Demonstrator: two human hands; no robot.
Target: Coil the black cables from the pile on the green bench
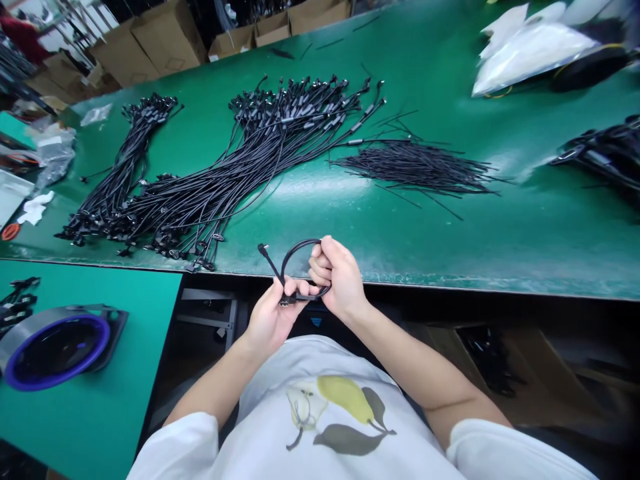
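Between my hands, just off the near edge of the green table, is a black cable (290, 252) bent into a loop. My left hand (273, 317) pinches it low down, close to a connector at the bottom; another connector end sticks up to the left. The fingers of my right hand (340, 277) are curled round the loop's right side. Beyond my hands lies a large pile of similar black cables (250, 160) with connectors at both ends. To its right is a heap of thin black strips (415, 167), which look like cable ties.
A smaller cable bundle (133, 143) lies at the left. White plastic bags (535, 53) and more black cables (610, 157) are on the right. Cardboard boxes (170, 40) stand behind the table. A purple-rimmed round object (103, 333) sits on the lower left surface.
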